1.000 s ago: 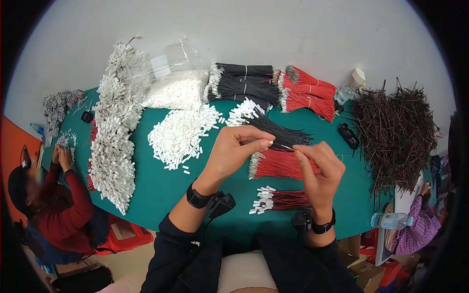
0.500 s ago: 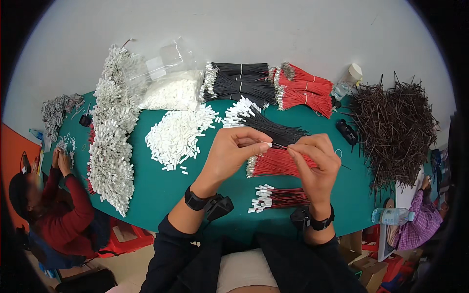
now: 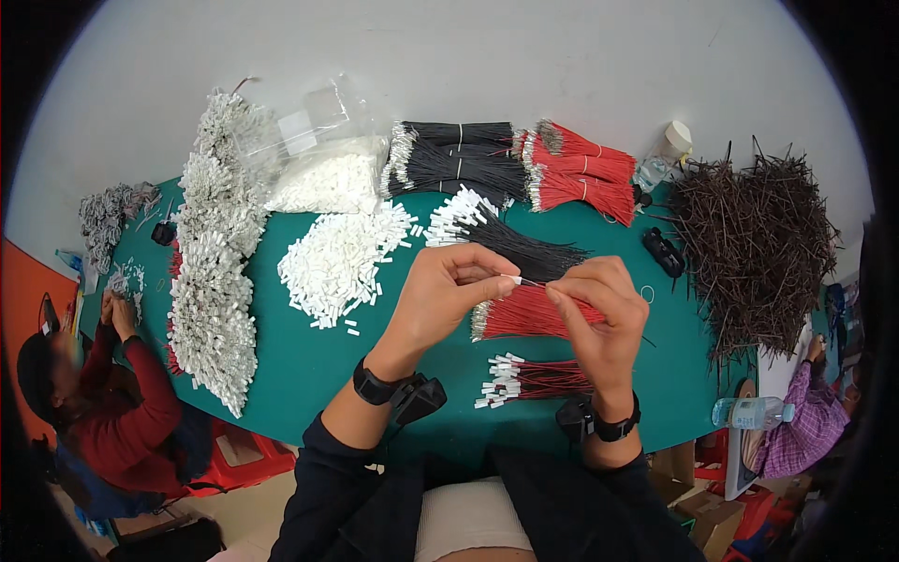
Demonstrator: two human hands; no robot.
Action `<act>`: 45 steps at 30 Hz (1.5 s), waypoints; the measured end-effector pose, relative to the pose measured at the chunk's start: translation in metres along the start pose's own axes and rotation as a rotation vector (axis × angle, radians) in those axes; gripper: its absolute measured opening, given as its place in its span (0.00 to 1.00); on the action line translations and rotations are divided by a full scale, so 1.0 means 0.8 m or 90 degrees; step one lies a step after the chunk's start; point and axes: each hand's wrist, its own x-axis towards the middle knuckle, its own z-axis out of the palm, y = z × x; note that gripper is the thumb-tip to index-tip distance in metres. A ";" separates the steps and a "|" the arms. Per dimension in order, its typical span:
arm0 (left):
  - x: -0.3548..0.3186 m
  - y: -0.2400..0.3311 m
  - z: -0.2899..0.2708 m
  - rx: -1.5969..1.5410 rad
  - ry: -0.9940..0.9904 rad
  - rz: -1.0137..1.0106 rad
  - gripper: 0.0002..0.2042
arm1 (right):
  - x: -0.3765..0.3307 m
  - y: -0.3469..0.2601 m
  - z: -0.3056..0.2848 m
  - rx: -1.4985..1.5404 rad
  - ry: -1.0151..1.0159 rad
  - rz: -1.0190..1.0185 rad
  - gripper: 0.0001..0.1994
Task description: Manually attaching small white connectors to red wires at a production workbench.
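Note:
My left hand pinches a small white connector housing between thumb and fingertips. Closed just to its right, my right hand grips thin wire that meets the housing; fingers hide how far it goes in. Loose red wires with metal-tipped ends lie beneath my hands. Beyond them spreads a fan of black wires with white housings on their left ends. Nearer me rests a small batch of red-and-black wires with white housings. A heap of loose white housings lies left of my hands.
At the back are a clear bag of white pieces, tied black wire bundles and red ones. A long white-tipped pile runs along the left, a dark brown wire pile along the right. Other people sit at both sides.
My right hand has shifted slightly left, toward the housing, and the trailing wire end has moved with it. My left hand stays almost where it was, still pinching the housing.

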 end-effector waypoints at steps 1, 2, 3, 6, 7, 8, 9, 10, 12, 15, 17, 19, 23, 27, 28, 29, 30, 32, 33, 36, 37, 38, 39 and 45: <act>0.000 0.000 0.000 -0.003 -0.001 -0.002 0.09 | 0.000 0.001 0.000 0.000 0.000 0.000 0.07; 0.000 0.000 0.000 -0.003 -0.001 -0.002 0.09 | 0.000 0.002 0.000 -0.001 -0.004 -0.002 0.07; 0.000 0.000 0.000 -0.007 -0.002 -0.005 0.08 | -0.001 0.003 0.000 -0.003 -0.008 -0.003 0.07; 0.000 -0.001 0.001 -0.013 -0.009 -0.009 0.08 | 0.000 0.003 0.000 0.004 -0.012 -0.002 0.07; 0.000 -0.002 0.002 -0.015 -0.015 -0.010 0.08 | 0.001 0.003 0.001 0.004 -0.011 -0.002 0.07; 0.001 -0.003 0.002 -0.014 -0.016 -0.010 0.08 | 0.002 0.003 0.001 0.005 -0.013 -0.004 0.07; 0.001 -0.005 0.002 -0.012 -0.018 0.006 0.07 | 0.002 0.003 0.002 0.007 -0.015 -0.006 0.07; 0.001 -0.006 0.002 -0.009 -0.021 0.023 0.07 | 0.002 0.003 0.001 0.006 -0.015 -0.005 0.07; 0.000 -0.005 0.002 -0.007 -0.018 0.019 0.07 | 0.002 0.005 0.003 0.031 -0.025 0.016 0.06; 0.000 -0.006 0.001 0.001 -0.014 0.019 0.06 | -0.001 0.006 0.006 0.048 -0.028 0.038 0.06; 0.000 -0.007 0.003 0.009 -0.012 0.023 0.06 | -0.001 0.009 0.007 0.072 -0.041 0.045 0.06; 0.000 -0.009 0.005 0.005 -0.021 0.017 0.06 | -0.002 0.011 0.008 0.096 -0.054 0.053 0.06; -0.001 -0.006 0.007 0.007 -0.025 0.022 0.06 | -0.001 0.009 0.010 0.098 -0.052 0.072 0.05; -0.004 -0.003 0.008 0.015 -0.032 0.000 0.05 | -0.002 0.007 0.013 0.102 -0.049 0.068 0.05; -0.004 -0.003 0.007 0.012 -0.037 0.000 0.06 | -0.002 0.008 0.013 0.103 -0.050 0.068 0.05; -0.004 -0.004 0.006 0.011 -0.037 0.000 0.06 | -0.002 0.008 0.013 0.098 -0.051 0.057 0.05; -0.003 -0.006 0.005 0.004 -0.042 -0.004 0.06 | -0.002 0.009 0.012 0.094 -0.053 0.046 0.04; -0.001 -0.007 0.003 -0.003 -0.047 -0.009 0.07 | -0.002 0.007 0.015 0.139 -0.058 0.096 0.04; 0.001 -0.007 0.001 0.010 -0.040 -0.008 0.07 | -0.002 0.006 0.017 0.185 -0.063 0.145 0.03; 0.004 -0.003 -0.006 0.084 -0.022 -0.004 0.08 | -0.004 0.005 0.011 0.187 -0.131 0.268 0.03; 0.005 -0.002 -0.011 0.146 -0.015 0.001 0.08 | -0.008 0.010 0.008 0.189 -0.133 0.269 0.03; 0.013 -0.006 -0.016 0.141 -0.023 0.001 0.08 | -0.015 0.020 0.000 0.137 -0.128 0.246 0.04; 0.016 -0.010 -0.027 0.276 0.032 0.037 0.09 | -0.020 0.026 -0.007 0.095 -0.127 0.219 0.04; 0.030 -0.065 -0.073 0.725 0.102 0.136 0.11 | -0.071 0.050 -0.021 0.026 -0.369 0.226 0.05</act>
